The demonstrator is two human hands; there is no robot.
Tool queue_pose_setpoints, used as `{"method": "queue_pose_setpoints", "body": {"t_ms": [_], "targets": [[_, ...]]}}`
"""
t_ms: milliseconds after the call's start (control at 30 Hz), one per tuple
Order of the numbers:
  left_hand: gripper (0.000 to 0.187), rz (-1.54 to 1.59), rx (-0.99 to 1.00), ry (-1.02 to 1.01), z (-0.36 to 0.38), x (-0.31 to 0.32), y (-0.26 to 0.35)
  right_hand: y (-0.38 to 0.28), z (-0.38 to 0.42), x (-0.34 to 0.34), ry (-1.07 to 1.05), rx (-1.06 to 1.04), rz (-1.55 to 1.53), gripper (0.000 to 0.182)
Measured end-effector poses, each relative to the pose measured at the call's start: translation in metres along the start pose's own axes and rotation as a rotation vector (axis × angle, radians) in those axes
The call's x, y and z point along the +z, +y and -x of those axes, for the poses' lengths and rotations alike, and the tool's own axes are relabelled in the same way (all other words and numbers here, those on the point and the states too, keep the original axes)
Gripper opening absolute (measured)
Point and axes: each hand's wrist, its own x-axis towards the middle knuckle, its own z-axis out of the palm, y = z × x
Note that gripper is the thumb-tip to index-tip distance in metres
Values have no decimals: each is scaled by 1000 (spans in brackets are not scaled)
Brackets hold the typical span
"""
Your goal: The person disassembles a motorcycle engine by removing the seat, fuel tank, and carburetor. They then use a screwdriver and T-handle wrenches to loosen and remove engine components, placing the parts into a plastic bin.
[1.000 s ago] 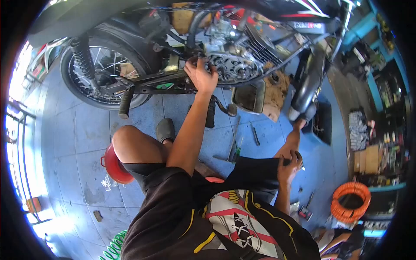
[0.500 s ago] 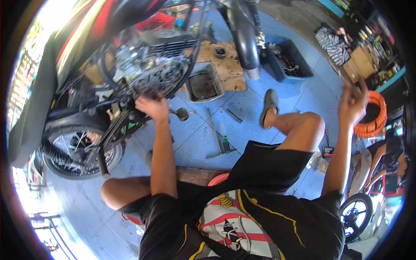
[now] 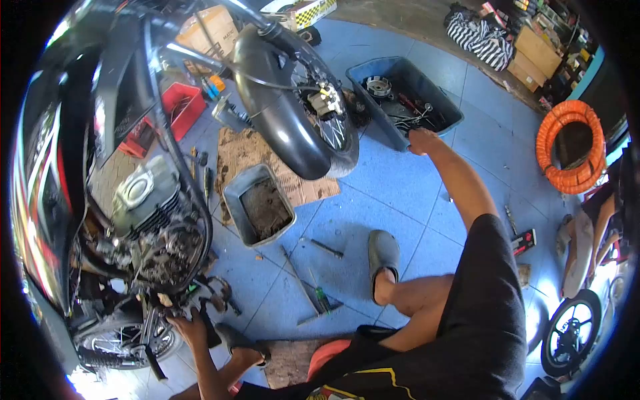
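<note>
My right hand [image 3: 425,141] is closed on the near corner of a dark blue-grey plastic bin [image 3: 445,130]. Inside the bin lie a round metal part [image 3: 378,87] and several hand tools. My left hand [image 3: 191,329] is low beside the motorcycle, below its exposed engine [image 3: 170,250]. Its fingers are curled by a dark object [image 3: 209,327] that I cannot identify.
A grey basin [image 3: 230,193] with dark residue stands on cardboard [image 3: 313,191]. A T-handle tool [image 3: 303,288], a green-handled screwdriver [image 3: 323,300] and a dark bar [image 3: 323,248] lie on the blue tiles. Orange coiled tubing [image 3: 552,167] is at right; a red bin [image 3: 190,113] is behind the engine.
My right hand has come from raised at the right to the bin's edge. The view has shifted; the engine and my left hand now appear lower and further left.
</note>
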Motion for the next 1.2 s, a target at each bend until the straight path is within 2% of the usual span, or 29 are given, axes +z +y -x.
{"method": "queue_pose_setpoints", "body": {"t_ms": [33, 100, 133, 200, 233, 300, 333, 467, 533, 567, 600, 633, 667, 767, 800, 867, 900, 933, 967, 1000, 1033, 1100, 1133, 1167, 1200], "targets": [[74, -35, -152, -83, 10, 6, -11, 6, -17, 16, 67, 47, -75, 46], [61, 225, -275, -265, -2, 22, -72, 17, -49, 61, 76, 94, -141, 51], [61, 209, -266, -256, -7, 27, -75, 28, -69, 96, 182, 103, -131, 51], [46, 74, -264, -256, -13, 28, -80, 31, -78, 129, 377, 47, -70, 45], [46, 50, -254, -276, -15, 21, -66, 29, -73, 132, 346, 52, -79, 45], [38, 311, -361, -384, -13, 12, -23, 33, -68, 122, 341, -9, 16, 35], [36, 431, -336, -323, -10, 24, -46, 33, -72, 134, 467, -45, 161, 30], [38, 344, -264, -369, -12, 25, -52, 10, -43, 146, 508, -152, 211, 28], [39, 359, -193, -316, -10, 23, -41, -12, -22, 153, 512, -181, 230, 23], [39, 361, -186, -331, -10, 22, -43, -22, -14, 162, 481, -187, 242, 32], [40, 361, -175, -354, -11, 23, -46, -33, 1, 162, 430, -202, 200, 33], [41, 355, -157, -383, -14, 24, -49, -44, 17, 164, 425, -221, 222, 26], [27, 343, -168, -359, -14, 27, -46, -54, 29, 172, 412, -265, 227, 18], [30, 315, -145, -337, -18, 31, -59, -87, 76, 173, 286, -314, 110, 14], [29, 385, -265, -388, -15, 21, -35, -95, 89, 165, 226, -361, 12, 18], [28, 314, -191, -420, -15, 11, -10, -96, 114, 149, 135, -416, -108, 24], [27, 265, -119, -431, -14, 4, -8, -88, 118, 137, 28, -428, -450, 28], [26, 137, 117, -383, -20, 14, -42, -78, 119, 122, -80, -422, -792, 31], [26, 117, 119, -401, -21, 19, -50, -62, 121, 103, -206, -224, -876, 32], [24, 260, -30, -449, -21, 21, -55, -36, 107, 122, -167, -146, -621, 27], [23, 398, -184, -493, -23, 19, -55, 1, 95, 162, 32, -210, -313, 20], [19, 270, -193, -508, -23, 12, -32, 30, 122, 144, -232, -64, -181, 22], [19, 293, -204, -532, -24, 10, -31, 33, 131, 155, -251, -62, -189, 22], [19, 317, -216, -556, -25, 9, -30, 35, 139, 165, -528, -94, -140, 27], [30, 191, -117, -531, -38, 22, -92, 33, 147, 173, -802, -131, -88, 33]]}}
